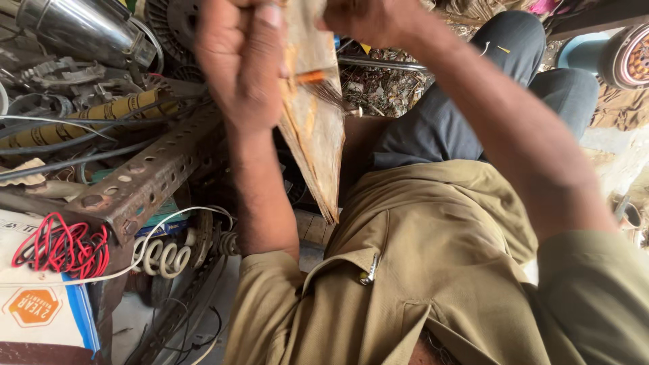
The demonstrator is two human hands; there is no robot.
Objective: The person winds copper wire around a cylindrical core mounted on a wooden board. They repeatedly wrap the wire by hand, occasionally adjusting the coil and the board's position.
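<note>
Cardboard, a worn tan sheet with a pointed lower corner [314, 128], hangs upright between the two hands, above the person's lap and close to the camera. The left hand [240, 64] grips its left edge, thumb pressed on the face. The right hand [368, 20] is closed at the top edge, cut off by the frame, and seems to hold a small orange-handled brush [318, 81] whose dark bristles lie against the sheet; the fingers' exact grip cannot be made out. Below, the olive shirt [433, 270] and dark grey trousers [460, 101] fill the view. To the left stands a rusty perforated angle-iron bar [149, 176], with a bundle of red wire [61, 247] on a white carton [40, 304], white cable [162, 233], a yellow tube [88, 118] and a shiny chrome cylinder [81, 27] among crowded scrap metal.
</note>
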